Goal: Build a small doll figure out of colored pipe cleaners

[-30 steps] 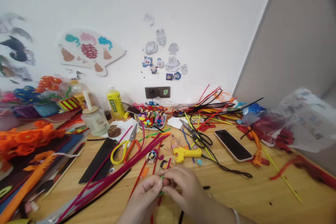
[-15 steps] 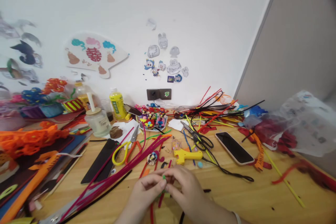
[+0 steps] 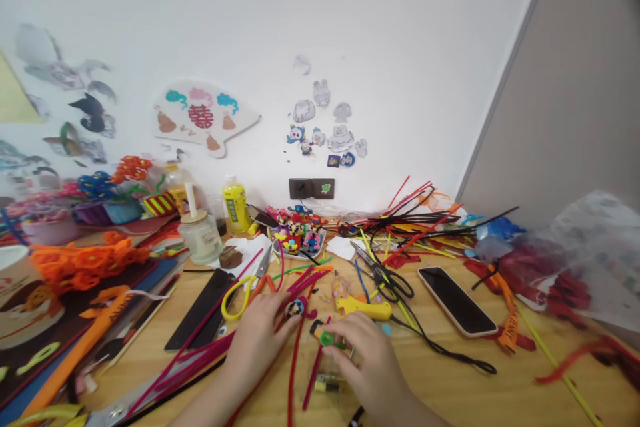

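Observation:
My left hand (image 3: 263, 333) reaches over the table with thumb and forefinger apart. Just beyond its fingertips is a small doll head (image 3: 295, 308) with a black, white and blue face and a magenta curl. Whether the fingers touch it, I cannot tell. My right hand (image 3: 369, 355) pinches a small green and orange piece (image 3: 327, 337) with a dark end, partly hidden by the fingers. Close in front of the right hand is a yellow glue gun (image 3: 364, 308). Magenta pipe cleaners (image 3: 210, 355) run beneath the left forearm, and a red pipe cleaner (image 3: 293, 373) lies between the hands.
Yellow-handled scissors (image 3: 239, 299) and a black strip (image 3: 197, 313) lie left. Right are black scissors (image 3: 395, 282) and a phone (image 3: 457, 300). A dish of small figures (image 3: 299, 233), a glass jar (image 3: 200, 240) and a yellow bottle (image 3: 236, 205) stand toward the wall.
My hands, together before around something small and green, have separated. The left has moved left and forward to the doll head; the right keeps the green piece. The camera view has shifted slightly.

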Available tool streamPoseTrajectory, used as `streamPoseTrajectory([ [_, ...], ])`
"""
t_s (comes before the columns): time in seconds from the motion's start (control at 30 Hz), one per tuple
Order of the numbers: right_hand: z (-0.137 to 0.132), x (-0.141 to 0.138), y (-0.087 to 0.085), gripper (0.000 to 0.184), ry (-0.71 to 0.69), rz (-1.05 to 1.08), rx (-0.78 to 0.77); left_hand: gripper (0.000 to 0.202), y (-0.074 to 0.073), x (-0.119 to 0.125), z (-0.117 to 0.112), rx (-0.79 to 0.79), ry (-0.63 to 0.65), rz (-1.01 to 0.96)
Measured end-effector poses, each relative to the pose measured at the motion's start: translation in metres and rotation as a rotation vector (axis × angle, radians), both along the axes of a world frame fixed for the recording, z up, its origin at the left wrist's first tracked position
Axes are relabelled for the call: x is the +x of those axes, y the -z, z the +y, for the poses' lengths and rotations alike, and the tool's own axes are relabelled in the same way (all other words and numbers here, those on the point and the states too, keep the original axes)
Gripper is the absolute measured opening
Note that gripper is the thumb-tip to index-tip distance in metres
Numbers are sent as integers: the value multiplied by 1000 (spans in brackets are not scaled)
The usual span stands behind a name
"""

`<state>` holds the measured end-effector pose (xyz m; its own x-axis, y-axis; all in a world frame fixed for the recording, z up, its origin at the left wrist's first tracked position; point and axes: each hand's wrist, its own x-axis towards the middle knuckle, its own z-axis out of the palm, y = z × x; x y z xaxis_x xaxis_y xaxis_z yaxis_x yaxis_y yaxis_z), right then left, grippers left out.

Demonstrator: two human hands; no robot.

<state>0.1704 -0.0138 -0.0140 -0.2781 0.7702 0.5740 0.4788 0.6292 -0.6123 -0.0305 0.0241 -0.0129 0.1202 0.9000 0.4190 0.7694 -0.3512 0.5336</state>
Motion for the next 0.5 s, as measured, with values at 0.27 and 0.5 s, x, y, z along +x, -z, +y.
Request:
streamPoseTrajectory([
  [0.27, 5, 3, 2, 19, 32, 83, -246, 20, 14, 4, 7, 5, 26, -65],
  [0.5, 13, 3, 3, 18, 40, 216, -305, 16, 13, 8, 0, 7, 35, -353],
])
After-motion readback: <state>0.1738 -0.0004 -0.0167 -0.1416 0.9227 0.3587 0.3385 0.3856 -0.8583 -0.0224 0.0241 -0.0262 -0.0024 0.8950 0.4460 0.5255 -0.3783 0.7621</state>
